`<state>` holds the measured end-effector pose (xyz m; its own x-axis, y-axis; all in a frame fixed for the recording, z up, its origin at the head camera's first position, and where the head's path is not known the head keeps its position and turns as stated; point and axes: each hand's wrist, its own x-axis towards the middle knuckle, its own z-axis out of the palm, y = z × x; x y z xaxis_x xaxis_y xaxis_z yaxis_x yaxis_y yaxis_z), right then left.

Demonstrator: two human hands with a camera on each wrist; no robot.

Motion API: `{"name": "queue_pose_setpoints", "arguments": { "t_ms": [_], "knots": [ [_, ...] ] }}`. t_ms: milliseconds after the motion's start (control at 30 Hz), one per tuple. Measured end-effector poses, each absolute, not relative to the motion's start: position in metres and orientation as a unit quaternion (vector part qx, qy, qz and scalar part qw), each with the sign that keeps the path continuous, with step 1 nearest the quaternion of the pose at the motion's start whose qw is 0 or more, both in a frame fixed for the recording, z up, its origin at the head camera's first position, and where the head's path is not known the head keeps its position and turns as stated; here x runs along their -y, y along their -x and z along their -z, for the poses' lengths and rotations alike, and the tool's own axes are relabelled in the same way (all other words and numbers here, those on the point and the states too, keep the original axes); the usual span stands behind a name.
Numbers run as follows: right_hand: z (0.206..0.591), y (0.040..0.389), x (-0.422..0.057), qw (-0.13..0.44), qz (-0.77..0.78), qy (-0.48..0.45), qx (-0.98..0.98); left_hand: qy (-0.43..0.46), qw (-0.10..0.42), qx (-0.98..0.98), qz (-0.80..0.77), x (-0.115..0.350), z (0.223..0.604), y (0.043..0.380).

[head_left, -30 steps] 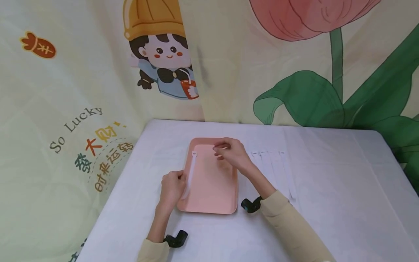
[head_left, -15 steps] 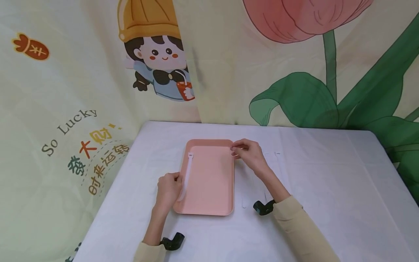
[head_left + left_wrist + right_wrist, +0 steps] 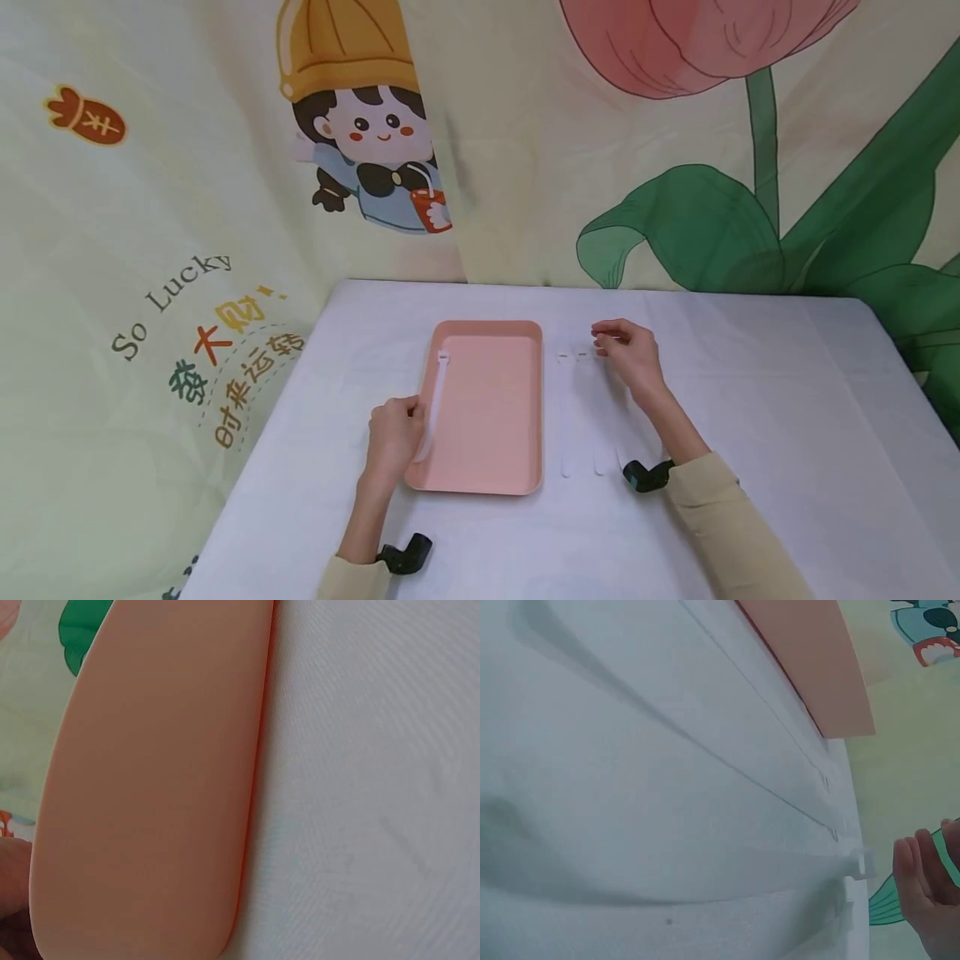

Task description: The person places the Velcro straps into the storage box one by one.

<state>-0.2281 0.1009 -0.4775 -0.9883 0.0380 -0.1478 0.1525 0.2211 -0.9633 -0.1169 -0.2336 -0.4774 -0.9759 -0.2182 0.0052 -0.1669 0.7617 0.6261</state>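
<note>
A pink tray (image 3: 489, 408) lies on the white-covered table, and my left hand (image 3: 395, 429) pinches its left rim. In the left wrist view, the tray's outer wall (image 3: 150, 780) fills the middle, with part of my left hand (image 3: 11, 892) at its edge. Inside the tray along the left side lies a white cable tie (image 3: 437, 404), head at the far end. My right hand (image 3: 628, 354) hovers over more white cable ties (image 3: 564, 417) right of the tray. The right wrist view shows a gap between its thumb and fingers, nothing held, near a slotted tie head (image 3: 862, 864).
The tray's right wall (image 3: 817, 667) stands beside the row of ties. A printed cloth backdrop (image 3: 517, 167) hangs behind the table's far edge. Black cameras (image 3: 405, 554) are strapped to both wrists.
My right hand has moved right, from above the tray to above the row of cable ties. The left hand stays at the tray's left rim, and the tie inside lies as before.
</note>
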Motion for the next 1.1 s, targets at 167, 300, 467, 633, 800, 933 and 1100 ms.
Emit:
{"name": "queue_pose_setpoints", "arguments": {
  "t_ms": [167, 300, 467, 633, 800, 933, 1100],
  "knots": [
    [0.485, 0.230, -0.108, 0.033, 0.608, -0.082, -0.789, -0.105, 0.044, 0.938, 0.327, 0.234, 0.480, 0.116],
    [0.492, 0.230, -0.108, 0.022, 0.582, -0.086, -0.808, -0.104, 0.045, 0.938, 0.327, 0.235, 0.480, 0.114],
    [0.497, 0.234, -0.111, 0.030, 0.567, -0.071, -0.820, -0.096, 0.052, 0.938, 0.328, 0.234, 0.479, 0.116],
    [0.500, 0.238, -0.111, 0.064, 0.550, -0.046, -0.832, -0.104, 0.058, 0.940, 0.319, 0.233, 0.478, 0.118],
    [0.503, 0.241, -0.111, 0.069, 0.544, -0.048, -0.835, -0.108, 0.054, 0.941, 0.316, 0.231, 0.480, 0.120],
    [0.505, 0.241, -0.113, 0.070, 0.544, -0.054, -0.834, -0.105, 0.049, 0.939, 0.323, 0.231, 0.480, 0.121],
    [0.510, 0.240, -0.113, 0.064, 0.541, -0.052, -0.837, -0.104, 0.047, 0.936, 0.332, 0.233, 0.482, 0.119]
  ]
}}
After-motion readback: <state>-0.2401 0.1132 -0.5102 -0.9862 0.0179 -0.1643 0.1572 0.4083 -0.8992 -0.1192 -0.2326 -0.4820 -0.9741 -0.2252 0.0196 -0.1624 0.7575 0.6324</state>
